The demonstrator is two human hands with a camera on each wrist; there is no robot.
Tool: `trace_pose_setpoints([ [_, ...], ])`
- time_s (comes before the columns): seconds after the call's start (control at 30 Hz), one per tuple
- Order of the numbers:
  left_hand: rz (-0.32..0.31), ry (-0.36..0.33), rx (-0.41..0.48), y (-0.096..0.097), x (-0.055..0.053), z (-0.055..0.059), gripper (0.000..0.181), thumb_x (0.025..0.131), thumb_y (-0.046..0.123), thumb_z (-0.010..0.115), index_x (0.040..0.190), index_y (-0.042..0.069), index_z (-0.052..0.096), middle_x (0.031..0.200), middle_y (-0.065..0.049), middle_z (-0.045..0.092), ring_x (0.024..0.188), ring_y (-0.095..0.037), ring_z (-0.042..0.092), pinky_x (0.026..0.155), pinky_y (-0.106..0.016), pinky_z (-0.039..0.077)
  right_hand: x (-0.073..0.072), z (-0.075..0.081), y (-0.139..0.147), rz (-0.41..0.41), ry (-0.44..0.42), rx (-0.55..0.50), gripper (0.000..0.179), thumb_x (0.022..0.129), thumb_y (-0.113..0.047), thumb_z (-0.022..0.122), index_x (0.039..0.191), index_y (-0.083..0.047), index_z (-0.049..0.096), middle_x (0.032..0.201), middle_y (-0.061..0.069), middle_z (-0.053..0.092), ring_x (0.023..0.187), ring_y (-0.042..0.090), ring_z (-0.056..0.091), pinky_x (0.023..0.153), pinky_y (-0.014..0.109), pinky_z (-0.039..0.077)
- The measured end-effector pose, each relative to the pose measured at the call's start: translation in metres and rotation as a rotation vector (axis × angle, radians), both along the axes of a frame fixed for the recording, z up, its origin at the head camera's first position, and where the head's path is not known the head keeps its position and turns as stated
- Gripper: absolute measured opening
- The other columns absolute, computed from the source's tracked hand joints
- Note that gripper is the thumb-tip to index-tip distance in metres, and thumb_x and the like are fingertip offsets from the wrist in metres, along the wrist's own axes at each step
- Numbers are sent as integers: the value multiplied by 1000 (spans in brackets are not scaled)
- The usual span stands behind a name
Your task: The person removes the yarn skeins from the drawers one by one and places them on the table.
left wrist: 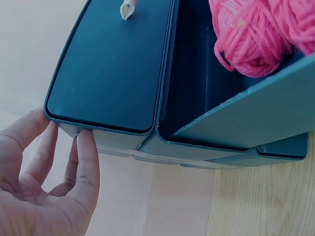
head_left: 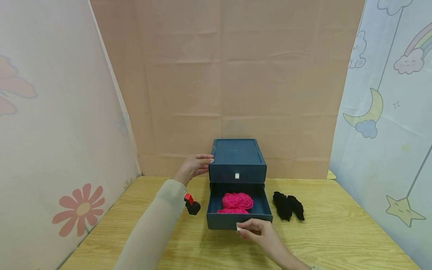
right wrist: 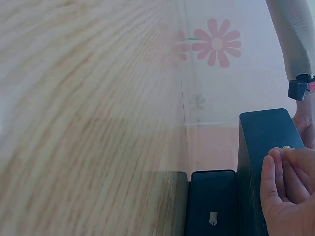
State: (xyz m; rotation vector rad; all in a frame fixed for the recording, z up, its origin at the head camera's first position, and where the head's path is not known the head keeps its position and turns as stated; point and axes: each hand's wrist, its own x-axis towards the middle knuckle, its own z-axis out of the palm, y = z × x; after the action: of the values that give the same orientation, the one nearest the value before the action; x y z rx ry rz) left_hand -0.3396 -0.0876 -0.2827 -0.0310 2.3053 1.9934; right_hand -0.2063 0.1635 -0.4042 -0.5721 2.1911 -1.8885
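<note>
A dark blue drawer cabinet (head_left: 237,152) stands on the table, its middle drawer (head_left: 239,221) pulled out towards me. Inside lie two bundles of pink yarn (head_left: 237,201), also close up in the left wrist view. My right hand (head_left: 264,234) pinches the small white pull tab (head_left: 238,227) on that drawer's front between thumb and fingers. My left hand (head_left: 194,167) presses its fingertips against the cabinet's left side near the top; in the left wrist view its fingers (left wrist: 87,157) are fairly straight against the wall. The top drawer (left wrist: 113,69) is closed.
Black yarn bundles (head_left: 288,206) lie on the wooden table (head_left: 324,232), right of the cabinet. Below the open drawer, a closed bottom drawer (right wrist: 212,196) shows its own white tab. Brown paper (head_left: 229,82) hangs behind, with patterned sheets at both sides.
</note>
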Motion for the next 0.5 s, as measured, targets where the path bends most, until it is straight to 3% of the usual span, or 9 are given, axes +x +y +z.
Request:
trace_pose_setpoints([
  [0.23,5,-5,5,0,-1,-1,27,85,19,68,111,13,67,108,-9,60,89,-21,59,84,-30,51,1,-1,0,3,-9,-6,30,84,-17,67,106,3,66,98,20,67,90,33,64,76,36,54],
  [0.5,28,-15,-16,0,-1,-2,26,86,19,66,112,14,67,115,-8,58,100,-26,56,86,-32,50,2,1,2,69,-5,-48,30,88,-13,62,111,6,62,97,14,68,87,25,66,76,34,55],
])
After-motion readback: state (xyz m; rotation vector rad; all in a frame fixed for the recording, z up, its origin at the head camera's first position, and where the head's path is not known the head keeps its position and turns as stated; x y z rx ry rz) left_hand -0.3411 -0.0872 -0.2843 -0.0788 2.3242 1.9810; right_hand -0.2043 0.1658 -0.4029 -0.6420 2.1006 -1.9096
